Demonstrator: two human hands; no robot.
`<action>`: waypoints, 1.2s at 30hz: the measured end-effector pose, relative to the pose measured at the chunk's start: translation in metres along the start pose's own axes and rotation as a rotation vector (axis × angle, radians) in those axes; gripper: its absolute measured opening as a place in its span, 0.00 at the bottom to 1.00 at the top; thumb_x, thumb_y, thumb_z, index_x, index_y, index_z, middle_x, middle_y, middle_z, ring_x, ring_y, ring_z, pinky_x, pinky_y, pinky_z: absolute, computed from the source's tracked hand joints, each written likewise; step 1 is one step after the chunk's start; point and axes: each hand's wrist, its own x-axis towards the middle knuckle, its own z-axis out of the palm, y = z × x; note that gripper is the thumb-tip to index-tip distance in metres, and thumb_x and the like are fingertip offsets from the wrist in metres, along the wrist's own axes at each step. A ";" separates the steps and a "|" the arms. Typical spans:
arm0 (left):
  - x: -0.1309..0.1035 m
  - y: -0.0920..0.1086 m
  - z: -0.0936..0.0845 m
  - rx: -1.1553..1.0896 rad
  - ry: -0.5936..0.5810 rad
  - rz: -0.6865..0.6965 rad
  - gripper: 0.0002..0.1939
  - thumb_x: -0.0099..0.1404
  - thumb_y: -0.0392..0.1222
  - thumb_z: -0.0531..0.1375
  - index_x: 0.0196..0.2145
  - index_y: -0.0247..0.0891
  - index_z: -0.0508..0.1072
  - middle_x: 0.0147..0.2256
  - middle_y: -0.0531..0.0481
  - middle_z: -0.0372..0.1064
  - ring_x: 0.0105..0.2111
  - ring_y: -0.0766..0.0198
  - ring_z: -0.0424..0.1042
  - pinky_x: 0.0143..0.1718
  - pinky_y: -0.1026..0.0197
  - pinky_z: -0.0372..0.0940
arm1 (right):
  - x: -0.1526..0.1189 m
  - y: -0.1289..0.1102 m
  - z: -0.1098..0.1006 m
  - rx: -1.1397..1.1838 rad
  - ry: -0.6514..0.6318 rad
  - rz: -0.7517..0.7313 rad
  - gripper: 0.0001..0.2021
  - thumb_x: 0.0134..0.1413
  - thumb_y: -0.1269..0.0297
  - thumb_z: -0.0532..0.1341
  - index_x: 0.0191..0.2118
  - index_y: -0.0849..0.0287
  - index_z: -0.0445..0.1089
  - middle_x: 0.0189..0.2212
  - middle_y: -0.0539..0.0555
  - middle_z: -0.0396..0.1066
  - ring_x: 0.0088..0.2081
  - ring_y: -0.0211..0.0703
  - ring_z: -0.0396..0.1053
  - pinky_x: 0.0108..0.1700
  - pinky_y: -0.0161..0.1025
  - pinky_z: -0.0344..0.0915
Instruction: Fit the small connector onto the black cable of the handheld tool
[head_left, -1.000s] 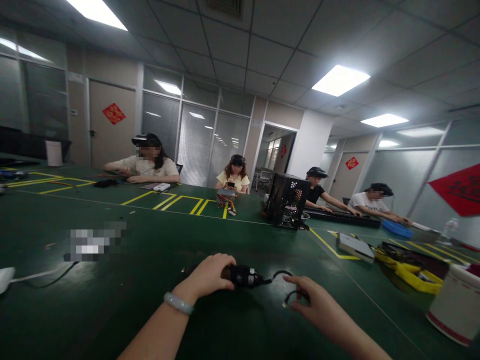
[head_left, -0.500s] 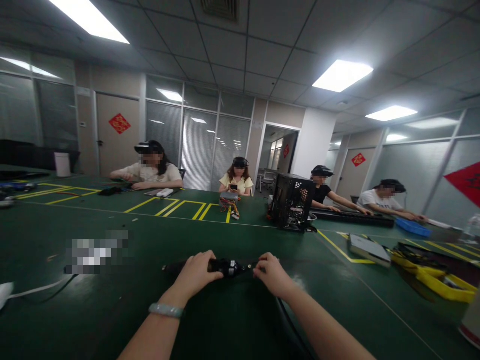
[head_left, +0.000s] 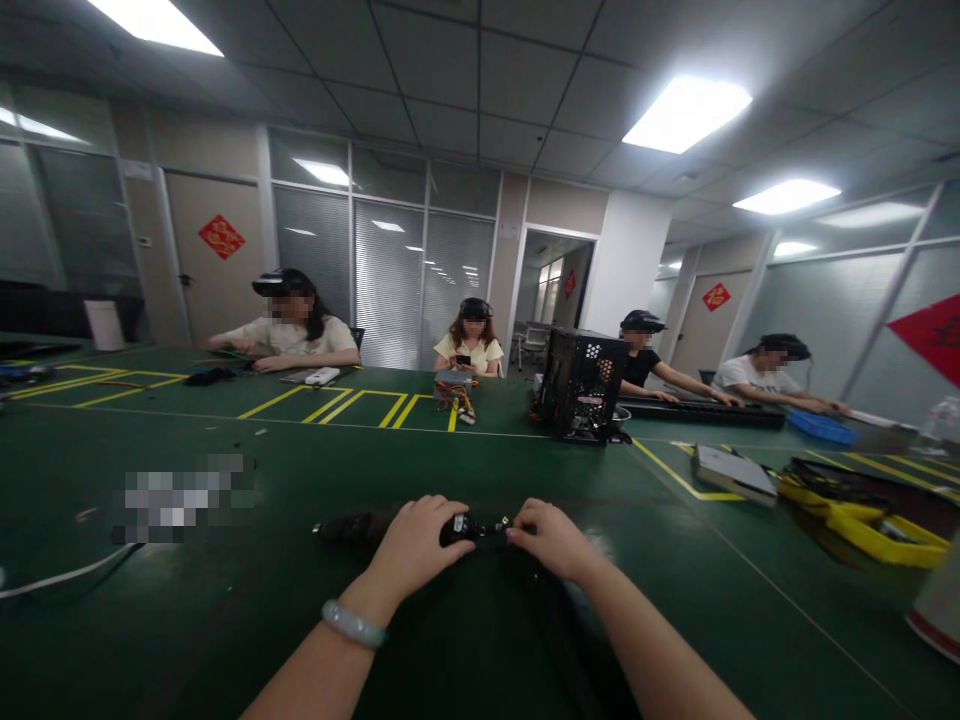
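Note:
A long black cylindrical tool (head_left: 352,528) lies across the green table in front of me, its narrow end to the left. My left hand (head_left: 420,535) is closed over its right part, thumb along the near side. Small shiny parts (head_left: 504,523) show at the tool's right end. My right hand (head_left: 551,537) is closed in a pinch beside these parts; what is between its fingertips is too small to make out. A dark strap or cable, poorly lit, runs toward me below my right hand.
A black computer case (head_left: 585,385) stands beyond my right hand. A grey metal box (head_left: 733,474) and yellow trays (head_left: 889,535) lie to the right. Left is a blurred-out item (head_left: 176,500) with a white cable. Several people sit across the table.
My left hand has slid right along the tool, covering more of its right part. My right hand stays pinched near the tool's end. The whole view has shifted slightly.

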 end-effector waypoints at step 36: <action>0.006 0.026 0.025 0.169 0.029 0.047 0.13 0.66 0.46 0.56 0.48 0.49 0.71 0.45 0.49 0.69 0.46 0.55 0.65 0.46 0.53 0.55 | -0.010 -0.022 0.032 0.203 0.008 -0.040 0.07 0.54 0.64 0.61 0.37 0.50 0.77 0.33 0.46 0.75 0.38 0.42 0.71 0.43 0.35 0.61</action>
